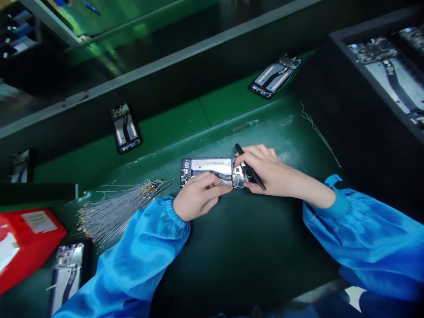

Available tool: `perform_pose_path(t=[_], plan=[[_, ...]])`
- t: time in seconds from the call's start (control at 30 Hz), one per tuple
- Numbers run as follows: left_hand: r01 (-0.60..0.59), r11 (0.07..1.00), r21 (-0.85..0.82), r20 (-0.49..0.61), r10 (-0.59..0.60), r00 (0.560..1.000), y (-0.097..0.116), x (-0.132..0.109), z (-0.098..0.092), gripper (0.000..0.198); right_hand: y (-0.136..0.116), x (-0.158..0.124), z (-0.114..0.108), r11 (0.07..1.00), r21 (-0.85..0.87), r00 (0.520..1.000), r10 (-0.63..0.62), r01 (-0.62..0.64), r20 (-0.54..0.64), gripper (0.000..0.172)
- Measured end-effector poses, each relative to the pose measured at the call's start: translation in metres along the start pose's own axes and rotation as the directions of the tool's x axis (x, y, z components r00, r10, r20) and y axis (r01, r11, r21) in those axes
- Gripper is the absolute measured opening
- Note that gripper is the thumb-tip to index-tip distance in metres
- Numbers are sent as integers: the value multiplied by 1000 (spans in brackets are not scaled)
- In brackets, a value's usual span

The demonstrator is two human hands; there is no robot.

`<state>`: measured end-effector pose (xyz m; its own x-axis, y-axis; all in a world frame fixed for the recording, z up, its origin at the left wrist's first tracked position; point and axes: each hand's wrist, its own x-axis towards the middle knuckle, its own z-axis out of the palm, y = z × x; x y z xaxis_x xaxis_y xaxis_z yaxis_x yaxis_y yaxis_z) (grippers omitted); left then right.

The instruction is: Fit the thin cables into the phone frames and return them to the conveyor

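Note:
An opened phone frame (208,169) with its inner boards showing lies flat on the dark green mat (232,247). My left hand (198,196) rests on the phone's near edge, fingers curled with the forefinger and thumb pressing on it. My right hand (268,170) is closed on black tweezers (250,168), its fingertips at the phone's right end. Both arms wear blue sleeves.
A bundle of thin grey wires (115,210) lies left of my left arm. A red box (23,243) and another phone frame (66,274) sit at the lower left. More phone frames (126,128) (274,76) lie on the green belt behind. A black tray (380,75) stands at the right.

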<state>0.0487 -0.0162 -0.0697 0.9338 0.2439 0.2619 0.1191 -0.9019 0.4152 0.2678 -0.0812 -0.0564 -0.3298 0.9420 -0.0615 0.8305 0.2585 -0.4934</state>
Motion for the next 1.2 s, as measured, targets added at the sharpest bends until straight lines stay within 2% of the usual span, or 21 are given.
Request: perform_pose_path(t=[0.13, 0.33, 0.6, 1.0, 1.2], plan=[[-35, 999, 0, -9, 35, 999, -4, 1, 1, 29, 1, 1, 0, 1000, -7, 1000, 9, -9, -2, 35], [-26, 997, 66, -40, 29, 999, -2, 4, 2, 27, 0, 4, 3, 1000, -25, 1000, 19, -19, -1, 34], [-51, 995, 84, -5, 52, 999, -2, 3, 2, 27, -2, 6, 3, 999, -30, 999, 37, -37, 13, 34], [-87, 991, 103, -6, 89, 996, -3, 3, 3, 26, -2, 8, 8, 998, -55, 998, 41, -43, -38, 35], [-82, 993, 87, -2, 82, 997, -2, 5, 3, 27, -4, 17, 4, 991, -112, 997, 75, -73, 15, 39]])
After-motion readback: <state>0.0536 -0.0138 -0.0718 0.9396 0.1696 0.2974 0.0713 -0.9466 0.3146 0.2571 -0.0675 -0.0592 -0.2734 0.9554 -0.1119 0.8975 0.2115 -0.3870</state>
